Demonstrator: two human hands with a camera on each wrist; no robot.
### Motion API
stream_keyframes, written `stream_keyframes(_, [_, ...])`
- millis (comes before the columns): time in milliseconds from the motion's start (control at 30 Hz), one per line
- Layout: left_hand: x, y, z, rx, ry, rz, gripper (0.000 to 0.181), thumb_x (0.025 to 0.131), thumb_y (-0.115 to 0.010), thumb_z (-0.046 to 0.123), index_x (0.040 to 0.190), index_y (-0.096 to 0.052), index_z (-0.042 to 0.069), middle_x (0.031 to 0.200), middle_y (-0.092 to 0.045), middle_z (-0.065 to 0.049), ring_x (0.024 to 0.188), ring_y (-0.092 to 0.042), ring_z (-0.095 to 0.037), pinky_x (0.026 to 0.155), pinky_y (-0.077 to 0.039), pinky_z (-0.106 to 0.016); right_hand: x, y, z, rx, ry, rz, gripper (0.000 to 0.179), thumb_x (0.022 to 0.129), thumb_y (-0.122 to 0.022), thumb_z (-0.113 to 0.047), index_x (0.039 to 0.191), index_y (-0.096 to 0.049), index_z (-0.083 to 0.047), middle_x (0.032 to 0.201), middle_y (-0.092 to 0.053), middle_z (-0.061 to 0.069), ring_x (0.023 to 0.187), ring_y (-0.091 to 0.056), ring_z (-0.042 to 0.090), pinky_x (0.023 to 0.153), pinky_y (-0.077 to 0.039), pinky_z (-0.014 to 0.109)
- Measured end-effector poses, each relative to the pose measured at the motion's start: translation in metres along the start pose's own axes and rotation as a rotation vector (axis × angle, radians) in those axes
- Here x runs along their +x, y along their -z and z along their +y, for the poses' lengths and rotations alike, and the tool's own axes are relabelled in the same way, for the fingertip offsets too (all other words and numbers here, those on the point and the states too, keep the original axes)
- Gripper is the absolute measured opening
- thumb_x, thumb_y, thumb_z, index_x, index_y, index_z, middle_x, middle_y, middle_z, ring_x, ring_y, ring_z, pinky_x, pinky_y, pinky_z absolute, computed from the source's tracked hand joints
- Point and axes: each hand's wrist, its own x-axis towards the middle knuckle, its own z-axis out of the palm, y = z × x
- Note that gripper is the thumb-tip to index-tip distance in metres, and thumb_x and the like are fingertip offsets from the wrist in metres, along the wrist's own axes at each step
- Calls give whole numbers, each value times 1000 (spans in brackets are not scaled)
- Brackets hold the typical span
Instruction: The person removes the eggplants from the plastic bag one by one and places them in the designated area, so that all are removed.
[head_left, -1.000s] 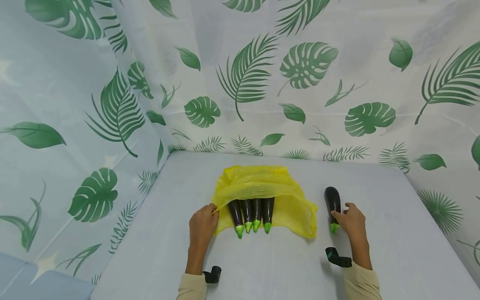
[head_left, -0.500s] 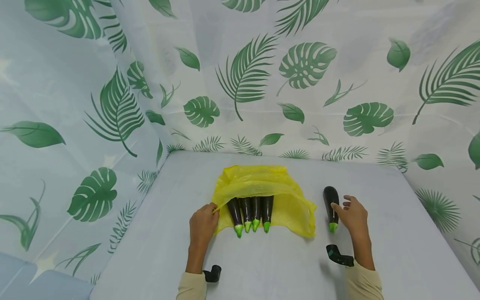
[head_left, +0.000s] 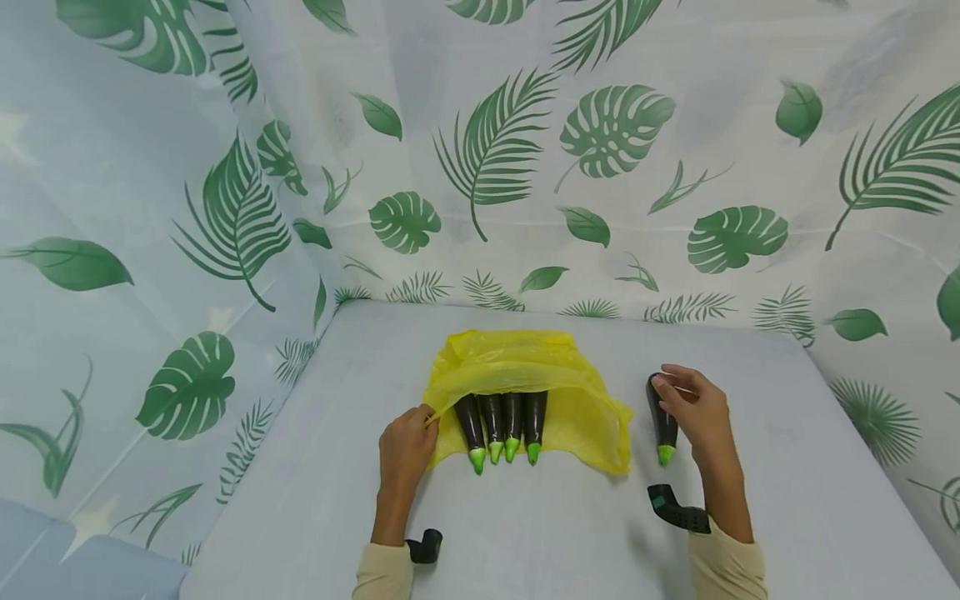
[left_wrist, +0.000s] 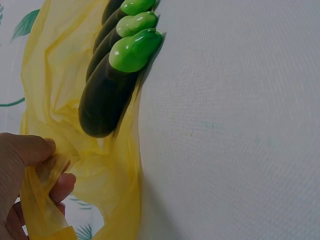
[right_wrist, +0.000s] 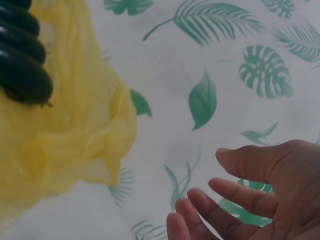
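A yellow plastic bag (head_left: 517,350) lies on the table with its mouth toward me. Several dark purple eggplants (head_left: 536,421) lie side by side in it, their green stem ends (left_wrist: 132,52) sticking out. My left hand (head_left: 407,442) pinches the left edge of the bag's mouth between thumb and fingers. Right of the bag lies a single eggplant (head_left: 666,429), green end toward me. My right hand (head_left: 699,408) is over its far end, covering part of it. In the right wrist view the fingers (right_wrist: 245,195) are apart and loosely bent, with nothing between them.
A white cloth covers the table (head_left: 525,533), which meets a leaf-print curtain (head_left: 510,167) at the back and sides. Black wrist cameras (head_left: 678,510) jut inward from both sleeves.
My right hand has left the middle of the single eggplant and moved away from me, over its far end. That eggplant, the bag and my left hand stay about where they were.
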Motion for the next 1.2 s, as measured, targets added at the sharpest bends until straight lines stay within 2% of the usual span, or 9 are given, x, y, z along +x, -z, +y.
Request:
stream_keyframes(67, [0,0,0,0,-1,2,8,84,-75,14,89,-73,9,75,-71,-4,57,-60,-15,52,-48,-28,-5,-2,-9,27,30,-27,55,97,-57,-39,140,-51,-6,132,-56,19,97,-56,0,75,-49,7])
stream_keyframes(133, [0,0,0,-2,-1,3,8,84,-76,14,89,-73,9,75,-71,-4,57,-61,-15,53,-48,-28,-10,-5,-17,41,72,-64,55,97,-57,-39,140,-50,-6,131,-57,18,92,-53,-9,75,-48,6])
stream_keyframes(233, [0,-1,-1,-5,3,6,7,84,-76,13,89,-73,9,76,-71,-4,58,-62,-16,53,-49,-29,-16,-12,-25,68,147,-134,54,97,-58,-38,138,-51,-4,129,-58,19,91,-55,-13,77,-50,8])
stream_keyframes(400, [0,-1,0,-7,5,1,7,84,-75,14,90,-73,9,76,-72,-4,58,-61,-15,53,-49,-28,-22,-26,-35,144,216,-269,48,96,-61,-31,133,-53,0,127,-58,22,96,-58,-8,79,-54,15])
stream_keyframes(533, [1,-1,1,-7,8,-1,7,85,-74,13,90,-73,8,76,-71,-4,58,-61,-15,53,-49,-28,-25,-40,-39,189,221,-390,47,96,-63,-28,132,-53,0,128,-57,22,105,-63,10,81,-56,21])
stream_keyframes(667, [1,-1,2,-5,16,-5,7,84,-74,13,89,-73,8,77,-72,-5,59,-62,-16,54,-50,-29,-28,-55,-36,208,193,-520,47,96,-63,-25,134,-52,0,127,-57,25,112,-61,33,83,-57,28])
stream_keyframes(867, [0,-1,2,-7,21,-10,7,84,-74,13,90,-73,8,78,-72,-5,61,-63,-17,55,-51,-30,-33,-76,-29,223,103,-654,49,96,-63,-21,134,-49,6,125,-55,28,113,-58,42,86,-57,41])
stream_keyframes(1000, [0,-1,2,-4,17,0,8,84,-75,13,90,-73,8,78,-72,-5,61,-63,-17,55,-51,-30,-32,-94,-19,220,24,-651,49,96,-62,-18,134,-48,8,125,-55,28,112,-59,40,87,-56,46])
stream_keyframes(1200, [-1,-2,2,-5,17,3,8,84,-75,14,89,-73,9,77,-72,-4,60,-62,-16,55,-50,-29,-28,-121,-1,173,-111,-542,50,94,-64,-17,134,-48,9,123,-55,28,103,-65,33,80,-58,43])
